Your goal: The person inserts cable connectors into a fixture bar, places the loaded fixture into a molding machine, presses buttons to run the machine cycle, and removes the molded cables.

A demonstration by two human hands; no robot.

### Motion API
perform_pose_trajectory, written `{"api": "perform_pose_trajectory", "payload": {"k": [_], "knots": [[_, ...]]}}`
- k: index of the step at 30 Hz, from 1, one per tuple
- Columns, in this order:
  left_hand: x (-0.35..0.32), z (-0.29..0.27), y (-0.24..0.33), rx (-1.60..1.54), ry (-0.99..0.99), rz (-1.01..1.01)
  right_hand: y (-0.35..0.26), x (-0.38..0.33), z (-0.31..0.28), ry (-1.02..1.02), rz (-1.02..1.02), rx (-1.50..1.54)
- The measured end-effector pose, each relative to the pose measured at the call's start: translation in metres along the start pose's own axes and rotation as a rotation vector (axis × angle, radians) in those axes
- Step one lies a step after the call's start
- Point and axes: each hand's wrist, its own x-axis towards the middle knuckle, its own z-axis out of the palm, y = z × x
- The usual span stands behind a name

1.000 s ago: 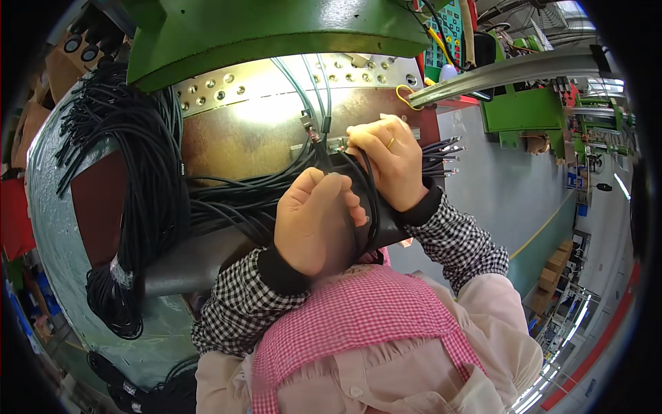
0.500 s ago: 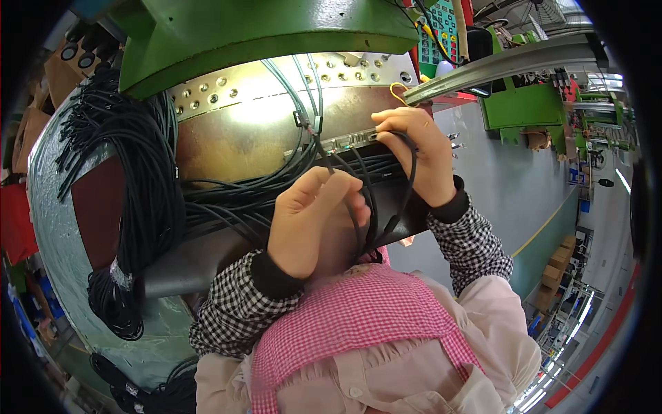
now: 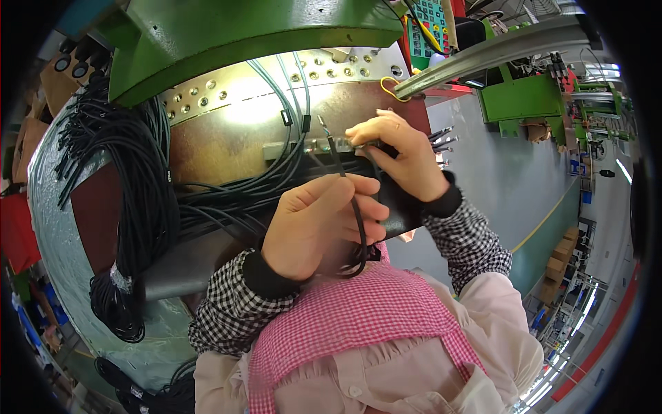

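A black cable (image 3: pixel 358 214) runs through my left hand (image 3: pixel 310 224), pinched between thumb and forefinger while the other fingers are loosely curled. Its stripped end, with thin coloured wires (image 3: pixel 325 130), points up past the fingertips. My right hand (image 3: pixel 407 152) is just to the right of that end, thumb and forefinger closed together at a narrow metal bar fixture (image 3: pixel 276 150). Whatever those fingertips grip is too small to make out. Behind the bar, two black-sleeved cables (image 3: pixel 305 123) hang down.
A thick bundle of black cables (image 3: pixel 141 179) drapes over the bench's left side, and more cables (image 3: pixel 227 196) lie across its front. Overhead is a green machine body (image 3: pixel 255 52). A metal rail (image 3: pixel 483 58) juts out at right, beside a yellow wire loop (image 3: pixel 389 86).
My right hand has shifted left along the bar, and the cable loop at its fingers no longer shows. In my left hand, the cable's stripped end now stands apart from the hanging cables.
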Motion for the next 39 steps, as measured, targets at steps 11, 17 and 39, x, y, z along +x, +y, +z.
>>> {"api": "perform_pose_trajectory", "payload": {"k": [11,17,39], "knots": [[0.002,0.033,0.007,0.684,-0.028,-0.083,-0.014,-0.003,-0.002,0.237,-0.140,-0.275],[-0.004,0.030,0.008,0.972,0.051,0.132,-0.006,-0.007,-0.008,0.079,0.004,-0.148],[0.083,-0.087,0.107,0.738,0.062,0.459,0.000,-0.001,-0.014,-0.115,0.099,0.077]]}}
